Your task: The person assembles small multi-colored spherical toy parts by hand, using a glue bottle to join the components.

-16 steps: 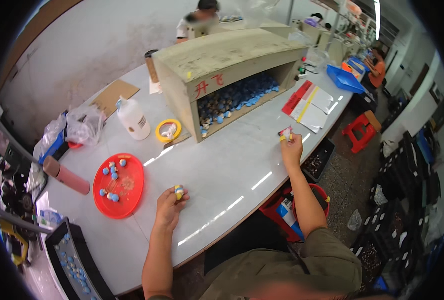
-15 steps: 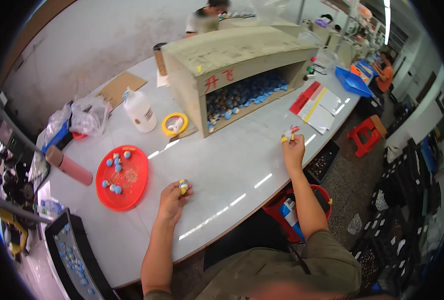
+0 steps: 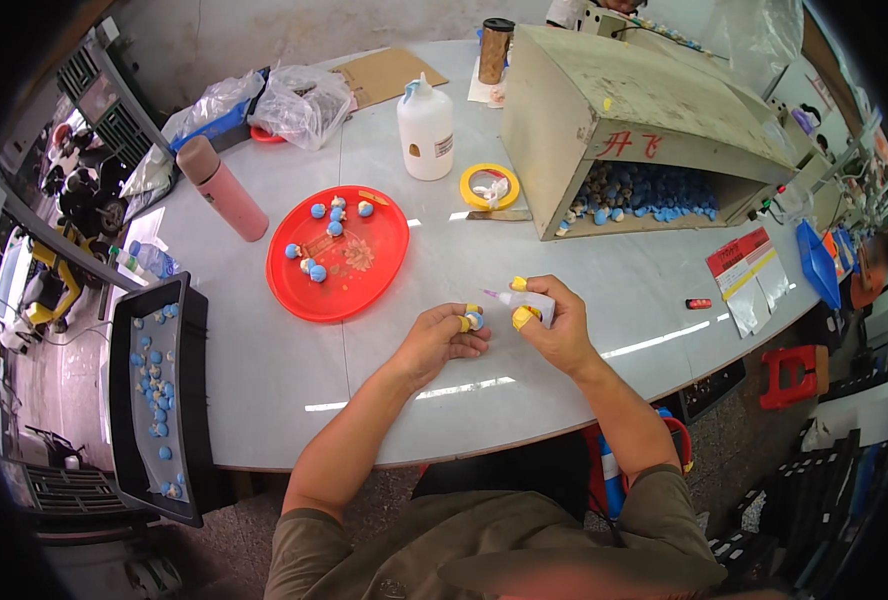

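Observation:
My left hand [image 3: 436,342] pinches a small blue-and-white ball [image 3: 475,321] between thumb and forefinger, above the table. Facing it, my right hand [image 3: 561,325] is closed around a small translucent squeeze bottle [image 3: 534,303] with a thin needle tip. That tip points left toward the ball, with a gap between them. Yellow covers wrap some fingertips on both hands. Left of my hands lies a red round plate [image 3: 384,280], with several similar balls [image 3: 335,229] on it. A small red cylinder [image 3: 699,303] rests on the table to the right of my right hand.
A box-like shelter [image 3: 554,110] holding many blue balls [image 3: 654,190] stands back right. Behind the plate are a white bottle [image 3: 426,135], yellow tape roll [image 3: 471,190] and pink flask [image 3: 226,190]. A black tray of balls [image 3: 204,400] sits left; papers [image 3: 749,275] lie right.
My head view has turned to the right-hand side less and more to the left. My right hand has come in toward my left hand, bringing the squeeze bottle near the ball.

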Demonstrator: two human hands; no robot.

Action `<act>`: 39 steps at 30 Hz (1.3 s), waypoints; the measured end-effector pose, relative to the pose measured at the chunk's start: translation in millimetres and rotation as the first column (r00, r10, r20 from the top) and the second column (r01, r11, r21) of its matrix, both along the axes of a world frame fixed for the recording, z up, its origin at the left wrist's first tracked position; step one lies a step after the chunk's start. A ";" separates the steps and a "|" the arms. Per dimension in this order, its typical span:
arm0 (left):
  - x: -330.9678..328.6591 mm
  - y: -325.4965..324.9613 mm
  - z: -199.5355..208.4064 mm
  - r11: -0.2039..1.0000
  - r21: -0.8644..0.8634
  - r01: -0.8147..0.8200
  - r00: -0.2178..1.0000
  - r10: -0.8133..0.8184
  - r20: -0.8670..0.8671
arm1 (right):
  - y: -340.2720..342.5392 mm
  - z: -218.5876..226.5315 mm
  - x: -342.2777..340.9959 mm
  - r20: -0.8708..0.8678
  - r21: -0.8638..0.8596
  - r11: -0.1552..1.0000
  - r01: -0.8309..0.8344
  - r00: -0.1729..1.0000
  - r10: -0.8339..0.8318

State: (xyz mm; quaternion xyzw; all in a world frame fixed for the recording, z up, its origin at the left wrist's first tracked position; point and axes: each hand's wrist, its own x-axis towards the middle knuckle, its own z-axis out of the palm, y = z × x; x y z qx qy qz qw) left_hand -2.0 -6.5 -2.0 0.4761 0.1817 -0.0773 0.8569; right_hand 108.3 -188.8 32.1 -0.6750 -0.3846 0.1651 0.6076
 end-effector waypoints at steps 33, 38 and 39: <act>0.8 -4.9 2.7 1.000 0.019 -0.005 0.999 0.004 0.054 | 12.0 -34.7 -2.0 0.507 0.216 0.975 0.052 0.848 -0.157; 0.8 -5.1 6.2 0.999 0.033 0.011 0.999 -0.012 0.052 | 11.4 -36.9 -0.7 0.507 0.190 0.981 0.033 0.852 -0.127; 0.6 -4.7 7.3 0.999 0.041 0.017 0.998 -0.019 0.053 | 11.8 -36.7 -0.9 0.505 0.190 0.981 0.034 0.853 -0.127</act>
